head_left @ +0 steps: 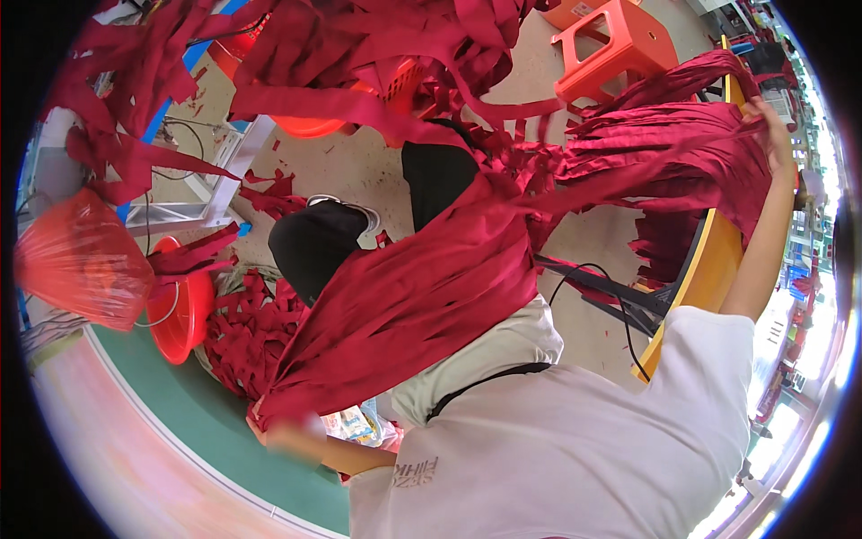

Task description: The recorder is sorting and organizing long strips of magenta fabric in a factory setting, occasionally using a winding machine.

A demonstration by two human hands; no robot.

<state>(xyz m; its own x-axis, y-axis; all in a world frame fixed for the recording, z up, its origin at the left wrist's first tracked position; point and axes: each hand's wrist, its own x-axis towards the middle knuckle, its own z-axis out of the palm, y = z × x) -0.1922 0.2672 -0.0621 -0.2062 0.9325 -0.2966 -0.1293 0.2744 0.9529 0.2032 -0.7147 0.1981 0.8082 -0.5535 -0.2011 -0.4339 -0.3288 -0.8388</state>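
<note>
Head view: the left grip (294, 440), partly blurred, is pressed together about the gathered lower end of a bundle of dark-red fabric strips (422, 296); the bundle fans across the wearer's lap, over the dark-trousered knees (310, 247), and continues toward the raised right arm; there the right grip (772, 139) touches further strips draped over the edge of the yellow surface (696, 292), though whether its fingers pinch them or merely rest against them cannot be told; loose strips (386, 40) heap at the top, near a red stool (620, 54), with a red basin (184, 323) at the left; the step in hand appears to be drawing the bundle out lengthwise between the two arms; the next move would seem to call for a firm left grip, even tension and strips freed of tangles where they bunch beyond the knees.
</note>
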